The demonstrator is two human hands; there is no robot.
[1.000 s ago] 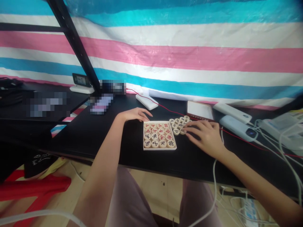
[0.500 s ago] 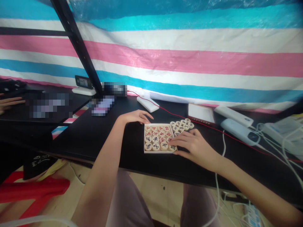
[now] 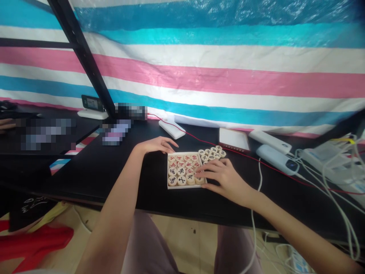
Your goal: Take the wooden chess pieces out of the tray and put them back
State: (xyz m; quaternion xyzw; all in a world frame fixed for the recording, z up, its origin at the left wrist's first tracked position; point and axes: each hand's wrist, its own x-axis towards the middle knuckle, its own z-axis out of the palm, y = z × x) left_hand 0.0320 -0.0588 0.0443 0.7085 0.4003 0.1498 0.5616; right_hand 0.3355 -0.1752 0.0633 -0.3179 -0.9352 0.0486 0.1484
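A shallow white box [image 3: 186, 187] lies on the black table, filled with rows of round Chinese chess pieces [image 3: 181, 180], some marked in red and others in black. My left hand [image 3: 159, 144] rests at the box's far left corner, fingers stretched and apart, holding nothing. Over the box's right side is my right hand [image 3: 221, 174], its fingers spread and their tips on the pieces by the near right corner, which they partly cover. Just beyond that hand, more loose chess pieces [image 3: 211, 153] sit grouped on the table.
Behind the loose pieces is an open box lid or tray [image 3: 234, 139]. A red cable [image 3: 196, 138] crosses the table. Power banks [image 3: 278, 160] and white cables lie to the right. A white device [image 3: 172, 128] and a blurred phone [image 3: 116, 132] are at the back left. Another person's hand [image 3: 7, 125] shows far left.
The camera view has shifted, so everything appears farther left and slightly lower. My right hand reaches a little farther left over the pieces. My left hand stays by the box corner.
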